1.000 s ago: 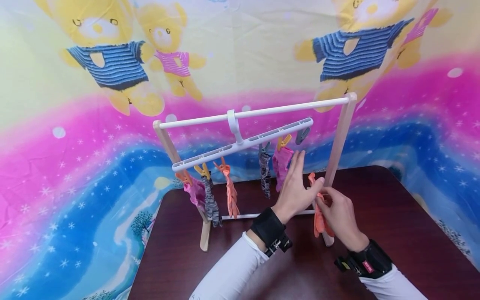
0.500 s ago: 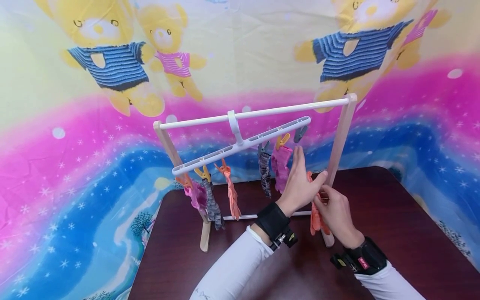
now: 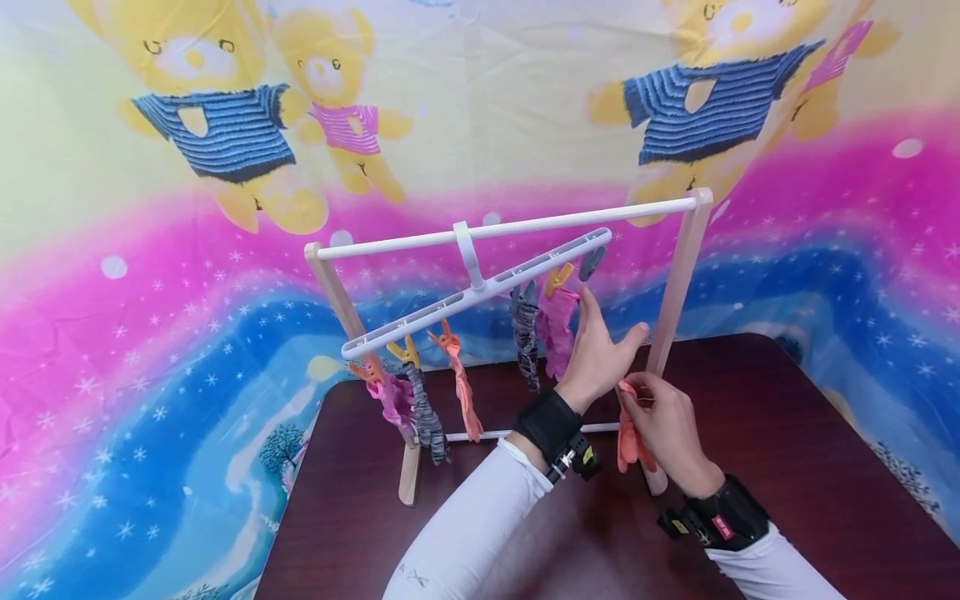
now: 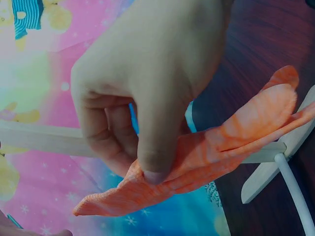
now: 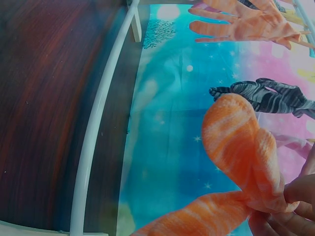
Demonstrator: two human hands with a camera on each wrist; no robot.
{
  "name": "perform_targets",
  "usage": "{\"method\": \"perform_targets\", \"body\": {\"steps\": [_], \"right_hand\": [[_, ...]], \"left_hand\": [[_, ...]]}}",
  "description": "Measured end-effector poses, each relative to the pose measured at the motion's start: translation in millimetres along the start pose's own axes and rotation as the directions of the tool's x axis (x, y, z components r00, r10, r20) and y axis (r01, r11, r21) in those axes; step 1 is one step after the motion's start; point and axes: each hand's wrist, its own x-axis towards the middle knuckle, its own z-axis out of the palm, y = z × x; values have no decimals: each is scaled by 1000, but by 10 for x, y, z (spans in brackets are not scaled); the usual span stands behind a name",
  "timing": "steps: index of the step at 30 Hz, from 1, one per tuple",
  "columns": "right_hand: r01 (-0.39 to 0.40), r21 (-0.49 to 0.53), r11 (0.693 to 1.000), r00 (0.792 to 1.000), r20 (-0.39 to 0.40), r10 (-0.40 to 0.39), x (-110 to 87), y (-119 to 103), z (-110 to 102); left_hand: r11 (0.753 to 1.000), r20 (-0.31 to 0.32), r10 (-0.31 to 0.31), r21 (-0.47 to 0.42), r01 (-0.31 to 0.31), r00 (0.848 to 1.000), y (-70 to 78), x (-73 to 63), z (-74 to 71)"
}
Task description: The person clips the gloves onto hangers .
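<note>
In the head view my right hand (image 3: pixel 671 425) pinches an orange glove (image 3: pixel 628 442) near its upper end, and the glove's fingers hang down. The left wrist view shows the thumb lying over the gathered orange cloth (image 4: pixel 211 152). My left hand (image 3: pixel 596 354) is raised with its fingers fairly straight and thumb spread. Its fingertips are right at the lower end of a grey clothespin (image 3: pixel 591 262), which hangs with no glove from the right end of a white clip hanger (image 3: pixel 510 275). A pink glove (image 3: pixel 557 333) hangs from a yellow clothespin (image 3: pixel 558 277) just behind the left hand.
The hanger tilts from the white top bar (image 3: pixel 570 219) of a wooden-sided rack (image 3: pixel 678 283) on a dark table (image 3: pixel 810 450). Several other gloves hang along it: pink (image 3: pixel 392 398), grey-striped (image 3: pixel 429 417), orange (image 3: pixel 465 383) and another grey-striped (image 3: pixel 527 333). A patterned cloth backdrop stands behind.
The hanger's right end has swung left and slightly up. My left thumb has come away from the orange glove, its fingers now at the grey clothespin. My right hand has shifted slightly left with the glove.
</note>
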Motion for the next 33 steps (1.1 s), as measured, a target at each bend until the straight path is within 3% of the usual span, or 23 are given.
{"method": "perform_targets", "body": {"steps": [13, 33], "right_hand": [[-14, -17, 1000, 1000, 12, 14, 4, -20, 7], [-5, 2, 1000, 1000, 2, 5, 17, -22, 32]], "left_hand": [[999, -51, -46, 4, 46, 998, 0, 209, -22], [997, -132, -53, 40, 59, 990, -10, 442, -114]]}}
